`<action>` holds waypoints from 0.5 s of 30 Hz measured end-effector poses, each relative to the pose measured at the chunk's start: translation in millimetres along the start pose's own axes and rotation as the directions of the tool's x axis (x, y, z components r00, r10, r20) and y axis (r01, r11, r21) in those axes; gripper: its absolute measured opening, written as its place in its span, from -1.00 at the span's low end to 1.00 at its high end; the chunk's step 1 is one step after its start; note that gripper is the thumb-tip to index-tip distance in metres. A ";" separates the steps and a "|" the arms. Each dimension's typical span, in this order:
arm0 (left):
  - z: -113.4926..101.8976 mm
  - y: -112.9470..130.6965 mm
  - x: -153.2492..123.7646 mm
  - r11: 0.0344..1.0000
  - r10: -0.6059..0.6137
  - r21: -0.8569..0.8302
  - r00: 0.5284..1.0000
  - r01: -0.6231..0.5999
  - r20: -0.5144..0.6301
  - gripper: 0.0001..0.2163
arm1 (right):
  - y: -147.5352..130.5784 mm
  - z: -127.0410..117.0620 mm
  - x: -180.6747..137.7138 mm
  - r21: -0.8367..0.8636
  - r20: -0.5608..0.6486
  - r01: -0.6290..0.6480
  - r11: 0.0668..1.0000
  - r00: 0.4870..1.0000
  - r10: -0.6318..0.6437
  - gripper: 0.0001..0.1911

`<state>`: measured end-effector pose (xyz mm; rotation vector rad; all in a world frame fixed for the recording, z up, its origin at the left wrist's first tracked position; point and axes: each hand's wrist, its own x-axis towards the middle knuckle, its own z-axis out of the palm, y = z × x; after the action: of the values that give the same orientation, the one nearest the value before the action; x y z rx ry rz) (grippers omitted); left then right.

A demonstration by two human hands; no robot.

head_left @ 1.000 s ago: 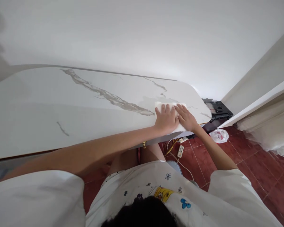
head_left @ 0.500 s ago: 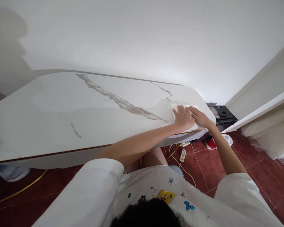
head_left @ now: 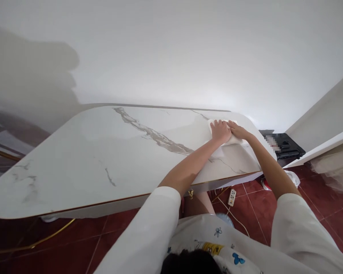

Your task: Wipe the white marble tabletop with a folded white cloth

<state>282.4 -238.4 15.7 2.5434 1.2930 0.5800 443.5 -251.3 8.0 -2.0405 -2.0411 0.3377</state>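
Note:
A white marble-look table top (head_left: 103, 160) with grey veins runs along a white wall. Both my hands press a white cloth (head_left: 233, 140) flat near the table's far right end. My left hand (head_left: 220, 131) lies on the cloth's left part, fingers stretched out and close together. My right hand (head_left: 238, 130) rests beside it, touching it, fingers flat on the cloth. Most of the cloth is hidden under the hands.
A black device (head_left: 284, 144) sits past the table's right end by the wall. On the red tiled floor (head_left: 45, 243) lie a white power strip (head_left: 231, 196) with a cord, a white and red bag (head_left: 293, 177) and a gold table leg (head_left: 31, 243).
Both hands have pushed the cloth away from the near edge toward the wall side of the table top. The view has shifted, showing more of the table's left end.

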 end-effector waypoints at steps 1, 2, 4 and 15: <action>1.6 -4.0 7.0 1.000 0.000 -0.006 1.000 0.000 -0.011 -0.59 | 0.5 0.2 8.1 -0.001 -0.007 -0.032 0.999 0.999 0.032 -0.40; 2.8 -8.2 13.9 1.000 0.001 -0.011 1.000 -0.001 -0.020 -0.60 | 0.5 0.9 15.4 0.000 -0.019 -0.057 0.998 0.998 0.057 -0.39; 4.5 -16.3 27.0 1.000 -0.001 -0.019 0.999 0.001 -0.036 -0.63 | -0.8 3.6 28.1 0.009 -0.050 -0.077 0.997 0.996 0.078 -0.39; 5.4 -45.9 79.5 0.999 -0.036 -0.003 0.999 0.036 -0.005 -0.58 | -4.7 6.9 82.1 0.082 -0.130 -0.108 0.991 0.985 0.118 -0.39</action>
<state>294.0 -147.3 13.0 2.5127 1.3359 0.5807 436.9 -169.2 3.2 -2.0783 -1.8124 0.2838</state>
